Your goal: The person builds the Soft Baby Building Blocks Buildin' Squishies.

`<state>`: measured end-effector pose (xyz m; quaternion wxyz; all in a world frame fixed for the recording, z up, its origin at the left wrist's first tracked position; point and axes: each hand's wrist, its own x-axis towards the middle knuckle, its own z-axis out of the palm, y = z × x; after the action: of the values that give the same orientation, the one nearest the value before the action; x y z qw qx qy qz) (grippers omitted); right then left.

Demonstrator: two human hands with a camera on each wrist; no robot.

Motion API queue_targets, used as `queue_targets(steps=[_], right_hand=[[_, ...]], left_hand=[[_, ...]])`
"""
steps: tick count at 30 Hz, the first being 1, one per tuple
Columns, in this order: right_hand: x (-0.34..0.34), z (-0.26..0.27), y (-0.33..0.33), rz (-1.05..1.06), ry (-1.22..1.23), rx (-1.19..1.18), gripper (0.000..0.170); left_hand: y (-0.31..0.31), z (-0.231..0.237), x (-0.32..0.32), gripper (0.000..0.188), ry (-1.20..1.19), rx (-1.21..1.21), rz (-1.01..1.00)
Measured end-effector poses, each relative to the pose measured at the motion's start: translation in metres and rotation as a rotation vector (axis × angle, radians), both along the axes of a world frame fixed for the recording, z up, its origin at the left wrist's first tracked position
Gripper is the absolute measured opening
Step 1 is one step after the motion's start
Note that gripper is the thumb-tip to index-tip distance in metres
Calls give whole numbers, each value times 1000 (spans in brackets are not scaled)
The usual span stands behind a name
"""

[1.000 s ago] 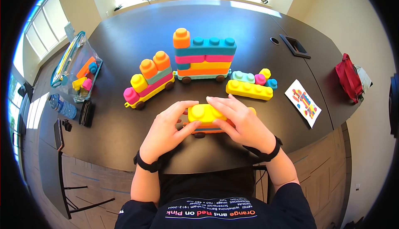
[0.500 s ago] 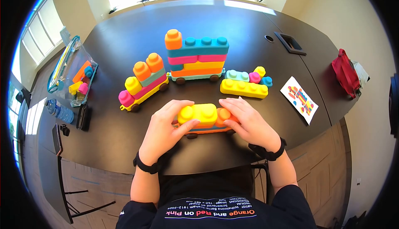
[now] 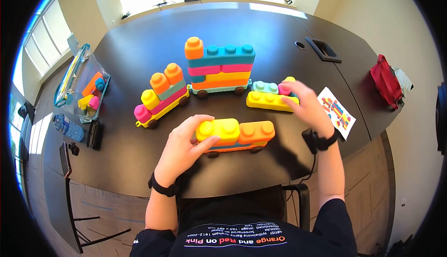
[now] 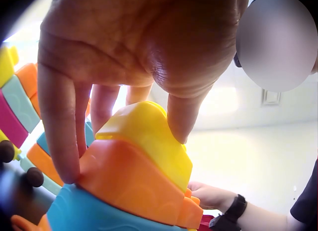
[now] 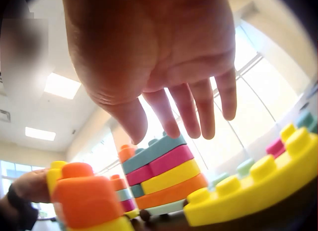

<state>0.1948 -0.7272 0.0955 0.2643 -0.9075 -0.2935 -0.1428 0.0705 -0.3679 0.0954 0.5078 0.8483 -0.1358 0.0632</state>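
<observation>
My left hand (image 3: 179, 143) grips the left end of a wheeled block wagon near the table's front edge, thumb and fingers on either side. A yellow two-stud block (image 3: 217, 131) tops that end; an orange block (image 3: 257, 132) sits beside it. In the left wrist view, a blue layer (image 4: 94, 211) shows under the orange one. My right hand (image 3: 307, 105) hovers at the right end of the loose blocks, fingers extended and holding nothing. Among these are a long yellow block (image 3: 270, 101), a pale teal block (image 3: 264, 87) and a pink block (image 3: 284, 89); the hand partly hides smaller ones.
Behind stand a tall block wagon (image 3: 221, 70) and a stepped wagon (image 3: 163, 96), coupled together. A printed picture sheet (image 3: 337, 112) and red bag (image 3: 385, 82) lie right. At left are a clear bag of blocks (image 3: 86, 84), water bottle (image 3: 67, 125) and black case (image 3: 94, 135).
My right hand has left the front wagon's orange block and moved right, over the loose blocks. My left hand stays on the wagon's left end.
</observation>
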Motion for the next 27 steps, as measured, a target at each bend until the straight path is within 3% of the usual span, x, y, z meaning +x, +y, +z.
queue_targets(steps=[3, 6, 14, 17, 19, 21, 27], right_hand=[[69, -13, -32, -248, -35, -156, 32], [100, -32, -41, -337, 24, -282, 30], [104, -29, -40, -488, 246, -161, 30], [87, -21, -30, -442, 41, 43, 29], [61, -6, -12, -200, -20, 352, 28], [20, 10, 11, -8, 194, 562, 30], [-58, 19, 58, 321, 209, 359, 32]], left_hand=[[-2, -1, 0, 40, -6, -4, 1], [-3, -4, 1, 40, -11, -15, 3], [-2, -6, 2, 40, -25, -6, 6], [-3, -7, 2, 40, -39, 0, 8], [-3, -6, 2, 41, -33, 0, 8], [-2, -7, 2, 41, -30, 13, 2], [-1, -8, 2, 41, -28, 25, -9]])
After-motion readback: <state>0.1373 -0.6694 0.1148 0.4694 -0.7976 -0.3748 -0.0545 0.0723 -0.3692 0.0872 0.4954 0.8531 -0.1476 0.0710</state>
